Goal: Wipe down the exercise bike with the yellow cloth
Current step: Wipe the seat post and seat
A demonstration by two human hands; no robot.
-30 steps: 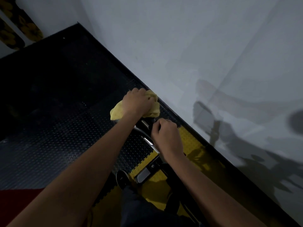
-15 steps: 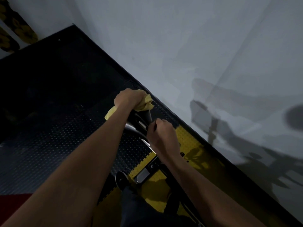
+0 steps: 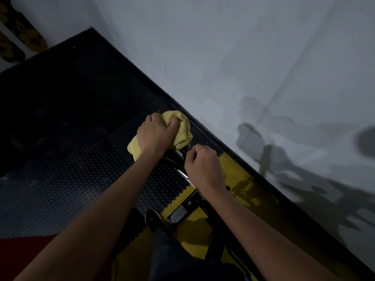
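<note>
Black studded floor mat point(image 3: 60, 179) spreads left of the hands, yellow tiles point(image 3: 233, 171) beneath them, grey wall point(image 3: 243, 67) beyond.

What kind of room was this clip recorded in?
Probably a home or small gym corner: black studded floor mat, yellow interlocking tiles, an exercise bike against a plain wall, being wiped with a yellow cloth.

I see open dark floor matting point(image 3: 60, 169) across the left of the frame, free for a hand. At right the grey wall point(image 3: 263, 78) closes in just beyond the exercise bike point(image 3: 182, 211), leaving what looks like a narrow gap.
</note>
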